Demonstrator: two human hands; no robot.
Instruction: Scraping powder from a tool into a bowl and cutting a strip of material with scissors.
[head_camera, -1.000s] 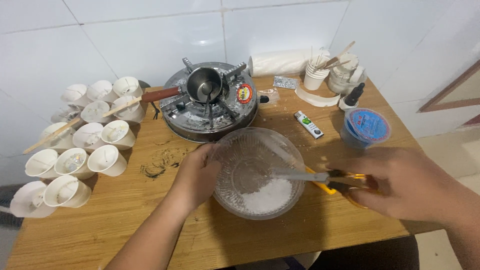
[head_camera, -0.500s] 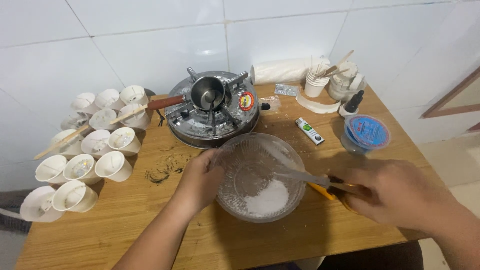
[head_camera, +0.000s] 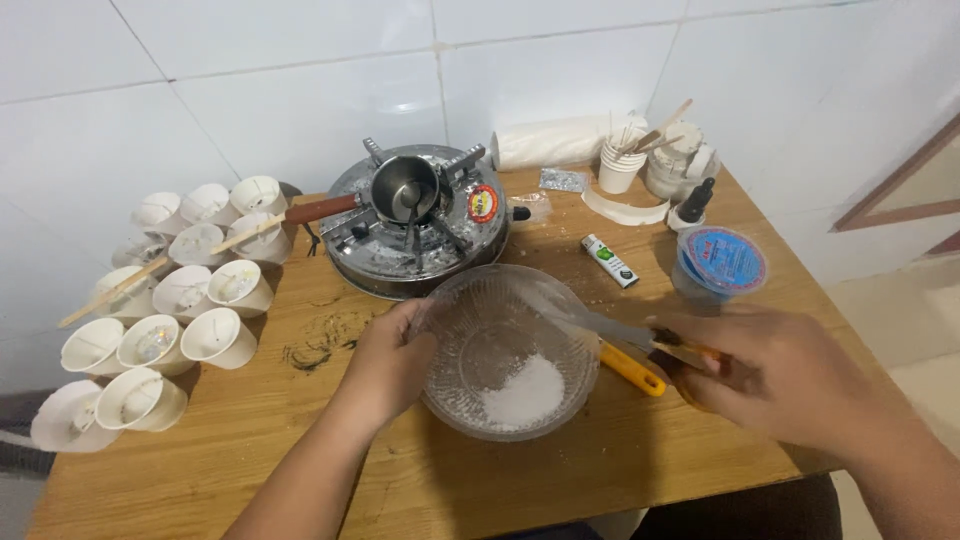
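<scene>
The left hand (head_camera: 392, 360) grips the near-left rim of the glass bowl (head_camera: 505, 350), which sits mid-counter (head_camera: 300, 440) with white powder (head_camera: 525, 393) at its bottom. The right hand (head_camera: 780, 375) has its fingers closed on a knife (head_camera: 600, 325) whose blade reaches over the bowl. A stove (head_camera: 420, 225) stands just behind, paper cups (head_camera: 170, 300) to the left.

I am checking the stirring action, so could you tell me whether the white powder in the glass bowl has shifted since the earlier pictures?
Cannot tell: the white powder lies at the glass bowl's near side throughout.
</scene>
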